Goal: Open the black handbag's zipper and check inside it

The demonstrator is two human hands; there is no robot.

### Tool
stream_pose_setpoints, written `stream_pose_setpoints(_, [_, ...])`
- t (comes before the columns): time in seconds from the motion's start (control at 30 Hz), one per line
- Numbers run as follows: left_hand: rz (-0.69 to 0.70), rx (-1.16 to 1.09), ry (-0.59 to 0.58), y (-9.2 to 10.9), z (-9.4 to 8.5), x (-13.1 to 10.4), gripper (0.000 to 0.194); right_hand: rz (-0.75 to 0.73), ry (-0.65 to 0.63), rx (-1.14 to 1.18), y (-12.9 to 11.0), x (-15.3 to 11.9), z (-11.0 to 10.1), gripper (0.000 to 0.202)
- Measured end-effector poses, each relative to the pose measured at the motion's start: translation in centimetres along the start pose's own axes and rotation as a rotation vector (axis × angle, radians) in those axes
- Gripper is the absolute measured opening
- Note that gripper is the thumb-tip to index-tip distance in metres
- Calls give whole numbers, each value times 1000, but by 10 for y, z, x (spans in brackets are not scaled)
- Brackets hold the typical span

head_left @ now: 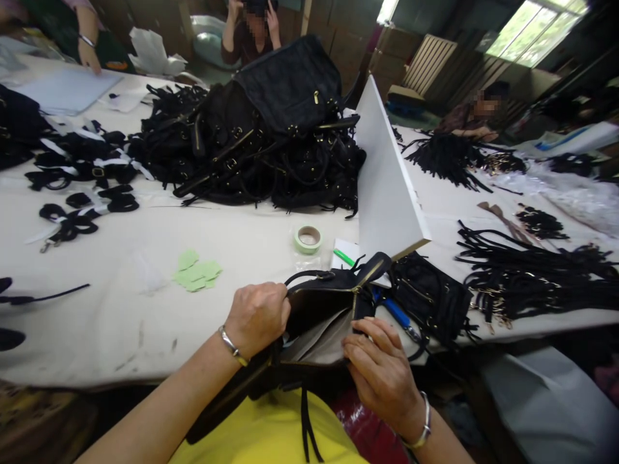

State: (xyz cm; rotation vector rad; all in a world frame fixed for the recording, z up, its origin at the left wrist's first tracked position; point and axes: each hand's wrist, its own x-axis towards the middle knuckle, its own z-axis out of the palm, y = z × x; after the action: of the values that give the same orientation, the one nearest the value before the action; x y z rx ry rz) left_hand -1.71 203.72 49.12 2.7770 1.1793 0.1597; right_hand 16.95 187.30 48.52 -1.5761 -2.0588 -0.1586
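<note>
Black bag (322, 316) at the surface's (145, 322) near edge, mouth open. Left hand (256, 319) grips its left rim; right hand (382, 370) pinches the lining, fingers narrow. Long axis runs left–right between both hands.

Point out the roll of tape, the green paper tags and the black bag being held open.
roll of tape (308, 239), head view, on its front rim.
green paper tags (197, 273), head view, middle of the pile.
black bag (319, 308), head view, dark inner wall below the zipper.
</note>
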Motion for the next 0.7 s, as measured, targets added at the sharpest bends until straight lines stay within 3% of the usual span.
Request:
stream_pose_setpoints(0.23, [91,32,91,-3,5,-14,23,-56,-81,55,-7,-1,-6,25])
stream_pose_setpoints(0.57, [96,59,100,-16,6,-12,20,-54,-76,135,-16,-1,-4,28])
stream_pose_setpoints(0.7, [134,61,87,-18,5,-15,21,-92,-153,200,-17,4,-6,23])
